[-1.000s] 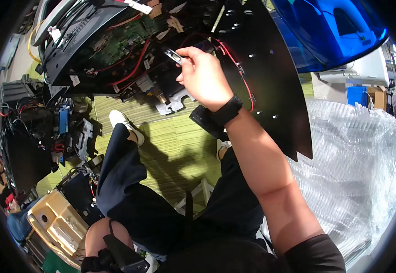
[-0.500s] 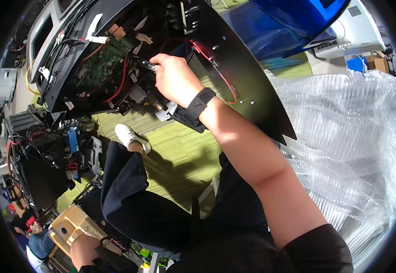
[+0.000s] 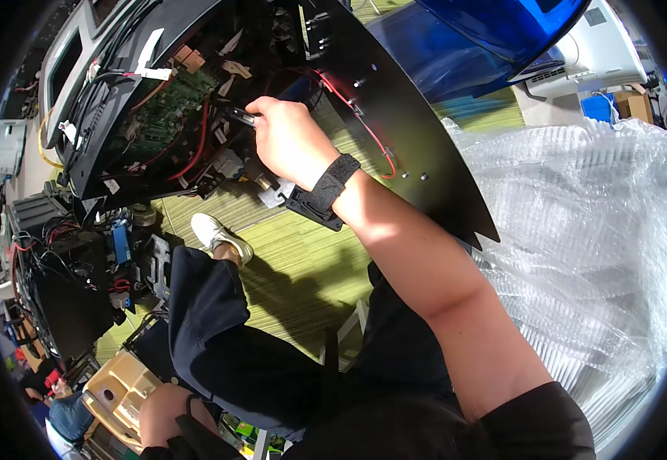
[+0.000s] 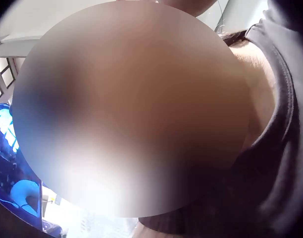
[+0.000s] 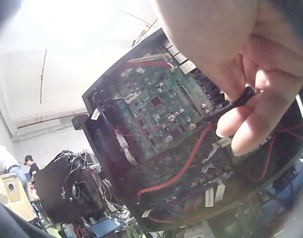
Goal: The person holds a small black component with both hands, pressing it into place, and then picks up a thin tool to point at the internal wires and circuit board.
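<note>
My right hand (image 3: pixel 291 142) pinches a slim black-and-silver piece (image 3: pixel 242 116) between thumb and fingers; its kind does not show clearly. In the right wrist view, a dark end of this piece (image 5: pixel 244 96) sticks out by the fingertips. The hand is over an opened black housing (image 3: pixel 433 165), near its inside. Inside the housing are a green circuit board (image 3: pixel 166 107), a thick red cable (image 3: pixel 201 142) and several white tags. My left arm (image 3: pixel 176 410) is bent at the lower left of the head view, and the left hand is out of sight.
Left of my legs stands another dark unit (image 3: pixel 69 284) with loose wires. A beige tray (image 3: pixel 122 391) lies at the lower left. Bubble wrap (image 3: pixel 578 268) covers a large thing on the right, and a blue translucent shell (image 3: pixel 456 54) stands beyond the housing.
Within the head view, my right hand has shifted left and slightly down, still pinching the slim piece. The view itself has turned, so the housing and blue shell appear further left.
</note>
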`<state>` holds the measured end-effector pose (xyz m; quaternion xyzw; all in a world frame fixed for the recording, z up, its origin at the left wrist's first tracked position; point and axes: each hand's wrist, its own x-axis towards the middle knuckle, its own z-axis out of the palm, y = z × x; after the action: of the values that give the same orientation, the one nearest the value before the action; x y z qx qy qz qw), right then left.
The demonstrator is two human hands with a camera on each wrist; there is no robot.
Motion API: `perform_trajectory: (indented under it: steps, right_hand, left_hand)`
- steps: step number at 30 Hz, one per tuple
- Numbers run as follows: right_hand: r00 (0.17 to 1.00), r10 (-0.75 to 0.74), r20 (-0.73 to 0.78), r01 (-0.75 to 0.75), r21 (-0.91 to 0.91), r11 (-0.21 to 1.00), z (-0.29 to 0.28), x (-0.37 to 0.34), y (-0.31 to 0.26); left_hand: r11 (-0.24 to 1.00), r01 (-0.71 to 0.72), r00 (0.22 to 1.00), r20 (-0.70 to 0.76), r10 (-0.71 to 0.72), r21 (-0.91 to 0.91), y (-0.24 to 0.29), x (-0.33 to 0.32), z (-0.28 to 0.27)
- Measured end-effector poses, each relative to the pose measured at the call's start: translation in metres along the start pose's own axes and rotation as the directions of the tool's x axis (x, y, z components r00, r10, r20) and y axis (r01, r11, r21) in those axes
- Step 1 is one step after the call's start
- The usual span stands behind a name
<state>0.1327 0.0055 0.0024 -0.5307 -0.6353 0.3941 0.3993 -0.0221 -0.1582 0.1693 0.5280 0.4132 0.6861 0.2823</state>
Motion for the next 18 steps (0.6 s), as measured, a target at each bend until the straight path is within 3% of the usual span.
perform_trajectory:
  steps: [6, 12, 13, 14, 15, 18]
  right_hand:
    - [0.997, -0.069, -0.015, 0.069, -0.016, 0.997, 0.001, 0.0, 0.002]
    - [1.0, 0.02, 0.02, -0.022, 0.083, 0.996, -0.005, 0.0, -0.006]
    - [1.0, 0.002, 0.009, -0.003, 0.073, 0.997, -0.003, 0.0, -0.002]
    - [1.0, 0.023, 0.016, -0.024, 0.024, 0.999, -0.002, 0.001, -0.002]
    - [0.999, 0.029, 0.02, -0.03, 0.035, 0.999, -0.001, 0.0, -0.001]
    - [0.997, 0.018, 0.072, -0.016, -0.032, 0.999, -0.004, 0.0, 0.001]
  left_hand:
    - [0.997, 0.079, 0.995, -0.066, -0.078, 0.021, -0.029, 0.0, 0.014]
    - [0.987, 0.096, 0.986, -0.149, -0.077, 0.126, -0.04, 0.015, 0.016]
    - [0.863, 0.382, 0.882, -0.147, -0.447, -0.331, -0.06, 0.034, 0.025]
    - [0.582, 0.513, 0.756, 0.01, -0.655, -0.631, -0.092, 0.033, 0.019]
    - [0.565, 0.608, 0.622, -0.106, -0.775, -0.558, -0.117, 0.028, 0.024]
    - [0.284, 0.728, 0.356, -0.009, -0.934, -0.624, -0.171, 0.008, 0.011]
